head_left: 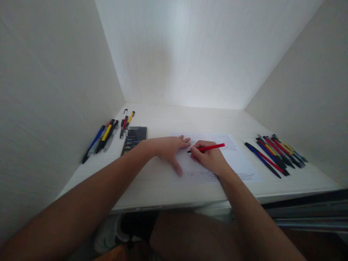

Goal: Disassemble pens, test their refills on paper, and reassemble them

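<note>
Pale walls (179, 61) box in the white table (190, 117) at nine, twelve and three o'clock. From my remote seat, the handwritten sheet of paper (241, 163) lies at the centre, and the right hand (210, 157) pinches a red pen (214, 146) over it, black tip towards nine o'clock. I can't tell if the tip touches. The left hand (168, 149) is spread over the sheet's left part. I'd press that palm lightly to stop slipping, fingertips out of the tip's path, and grip loosely for even strokes. A smartphone (138, 133) sits at ten o'clock; loose pens (277, 152) lie around three.
</note>
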`<state>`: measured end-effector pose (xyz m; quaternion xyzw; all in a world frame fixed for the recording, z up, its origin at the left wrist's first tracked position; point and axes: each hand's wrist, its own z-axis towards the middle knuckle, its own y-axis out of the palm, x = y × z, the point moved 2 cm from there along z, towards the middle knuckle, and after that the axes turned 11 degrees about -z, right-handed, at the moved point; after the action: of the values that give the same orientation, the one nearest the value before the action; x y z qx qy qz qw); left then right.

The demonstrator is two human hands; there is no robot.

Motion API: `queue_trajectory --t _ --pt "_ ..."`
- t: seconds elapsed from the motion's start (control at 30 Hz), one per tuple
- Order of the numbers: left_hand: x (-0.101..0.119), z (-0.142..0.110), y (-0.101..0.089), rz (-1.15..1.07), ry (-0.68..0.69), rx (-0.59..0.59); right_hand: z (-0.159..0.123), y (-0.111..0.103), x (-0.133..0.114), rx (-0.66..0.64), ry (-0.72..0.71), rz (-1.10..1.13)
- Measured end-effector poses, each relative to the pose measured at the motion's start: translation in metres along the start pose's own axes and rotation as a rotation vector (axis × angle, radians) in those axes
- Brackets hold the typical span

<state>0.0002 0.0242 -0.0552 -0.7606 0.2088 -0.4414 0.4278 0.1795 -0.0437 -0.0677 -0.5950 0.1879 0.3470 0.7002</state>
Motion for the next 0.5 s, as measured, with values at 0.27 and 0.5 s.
queue_trajectory --t 0.27,0.5 --pt "0.0054 -0.0019 -0.002 0.008 -0.02 -0.013 0.0008 0.0006 -0.0013 0.01 -0.023 -0.046" --pt "0.0046 -0.0023 -0.0022 0.017 -0.013 -0.018 0.0 -0.0004 -0.0031 -0.003 -0.015 -0.023"
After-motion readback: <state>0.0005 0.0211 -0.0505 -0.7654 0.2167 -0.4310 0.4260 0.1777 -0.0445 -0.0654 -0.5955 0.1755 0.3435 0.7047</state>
